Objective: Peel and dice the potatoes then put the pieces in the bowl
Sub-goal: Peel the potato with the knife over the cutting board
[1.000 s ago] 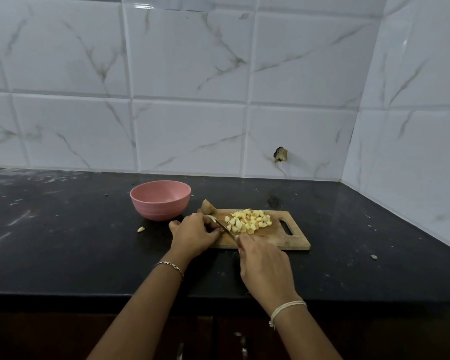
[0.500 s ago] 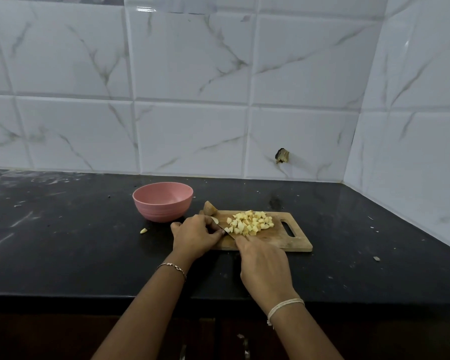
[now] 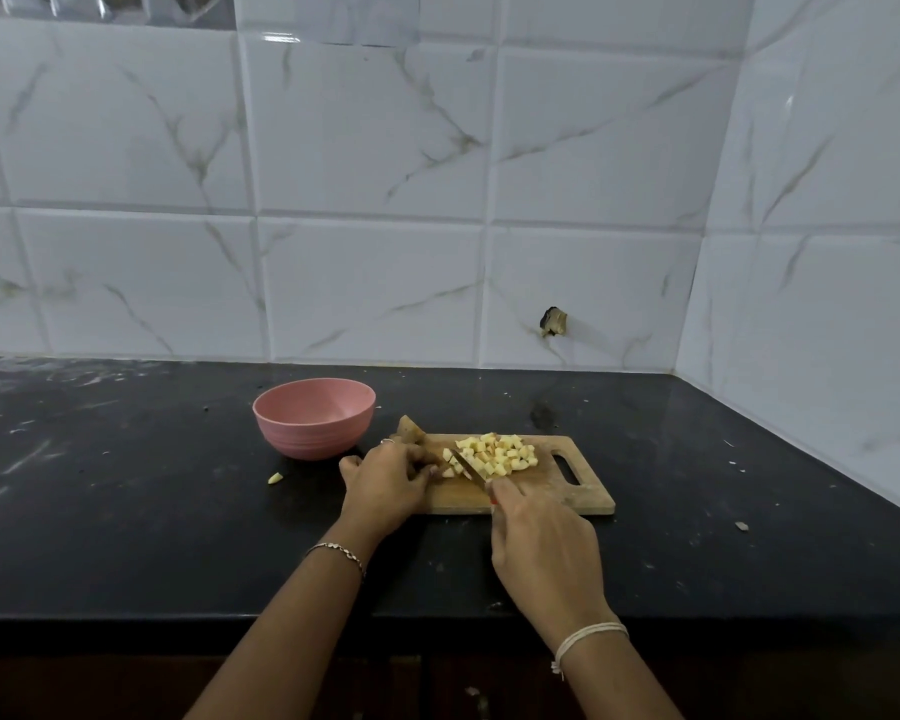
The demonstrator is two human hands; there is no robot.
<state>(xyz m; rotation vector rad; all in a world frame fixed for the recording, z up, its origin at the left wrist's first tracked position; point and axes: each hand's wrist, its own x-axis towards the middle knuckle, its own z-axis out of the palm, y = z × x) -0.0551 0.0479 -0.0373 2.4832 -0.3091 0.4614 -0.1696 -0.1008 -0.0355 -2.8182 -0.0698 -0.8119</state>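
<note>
Dicing stage, seen from the head camera. A wooden cutting board (image 3: pixel 567 498) lies on the black tabletop (image 3: pixel 126 511), its handle slot at the 3 o'clock end. A heap of pale diced potato (image 3: pixel 500 454) sits on the board toward 12 o'clock. The right hand (image 3: pixel 544 543) grips the handle of a knife (image 3: pixel 466 466); the blade points toward 10 o'clock and meets the near-left edge of the heap. The left hand (image 3: pixel 385 485) rests at the board's 9 o'clock end with its fingers curled down beside the blade; whether they pin a piece cannot be told. A brown unpeeled potato chunk (image 3: pixel 410 428) sits at the board's 11 o'clock corner. The pink bowl (image 3: pixel 314 418) stands just off the board toward 10 o'clock, and no pieces show inside it. One stray potato bit (image 3: pixel 275 478) lies on the tabletop at the bowl's 7 o'clock.
</note>
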